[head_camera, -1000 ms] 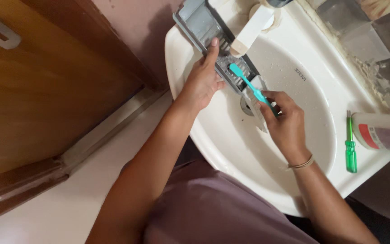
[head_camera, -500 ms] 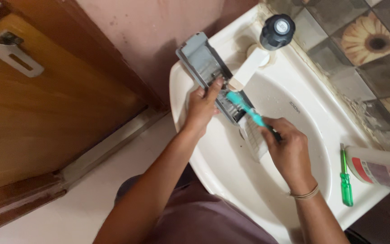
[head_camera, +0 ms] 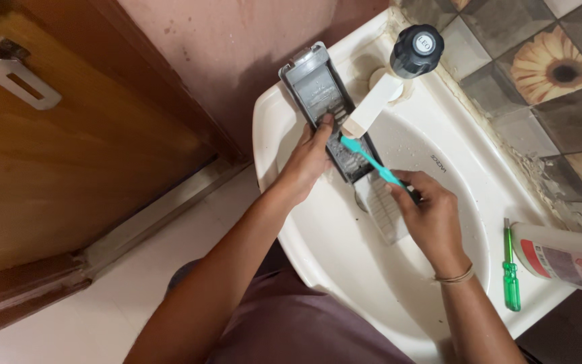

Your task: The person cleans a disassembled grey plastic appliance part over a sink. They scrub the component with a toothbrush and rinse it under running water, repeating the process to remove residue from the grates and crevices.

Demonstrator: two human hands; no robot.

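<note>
Now we see the view has settled a touch since half a second ago: the grey plastic housing (head_camera: pixel 331 114) sits a little higher and more upright across the rim of the white sink (head_camera: pixel 439 222), and the teal toothbrush (head_camera: pixel 370 160) has edged up onto its ribbed middle. Our left hand (head_camera: pixel 310 158) is closed around the housing's lower edge, forefinger stretched up along it toward 12 o'clock. Our right hand (head_camera: pixel 429 216) is clenched on the brush handle, bristles pointing toward 10 o'clock and touching the housing just below the white tap spout (head_camera: pixel 372 108). In the basin, under the brush, lies a pale slatted piece (head_camera: pixel 386 212). At 3 o'clock on the sink ledge rest a green screwdriver (head_camera: pixel 510 266) and a white bottle (head_camera: pixel 567 259) on its side.
</note>
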